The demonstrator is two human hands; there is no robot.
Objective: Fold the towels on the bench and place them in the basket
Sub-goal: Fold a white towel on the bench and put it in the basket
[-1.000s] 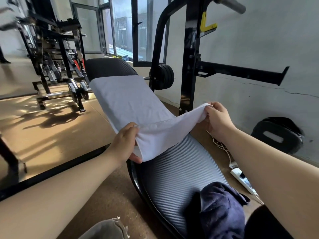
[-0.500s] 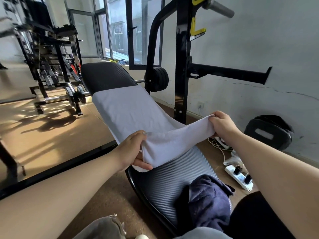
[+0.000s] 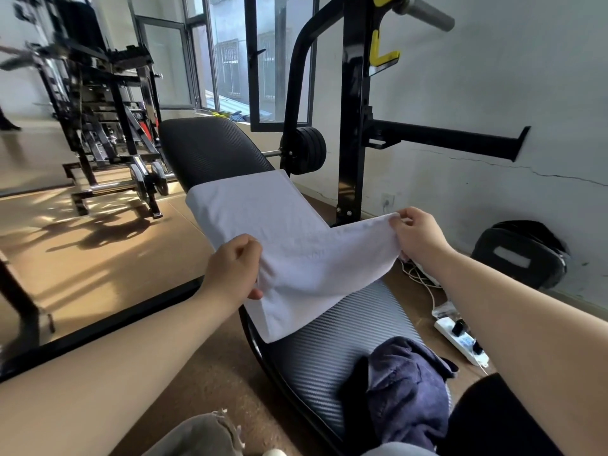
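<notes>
A white towel [image 3: 283,232] lies lengthwise on the black padded bench [image 3: 332,350]. Its near end is lifted off the pad and folded over. My left hand [image 3: 230,268] pinches the towel's near left corner. My right hand [image 3: 418,235] pinches the near right corner, held out past the bench's right edge. A crumpled dark blue towel [image 3: 404,390] rests on the near end of the bench, close to my body. No basket is in view.
A black rack upright [image 3: 352,110] with a yellow hook and a bar stands right of the bench by the wall. A white power strip [image 3: 460,340] with cables lies on the floor at right. Another weight machine [image 3: 102,126] stands far left.
Both hands have carried the towel's near edge forward along the bench, so the fold now hangs deeper over the lower layer. The view has shifted slightly.
</notes>
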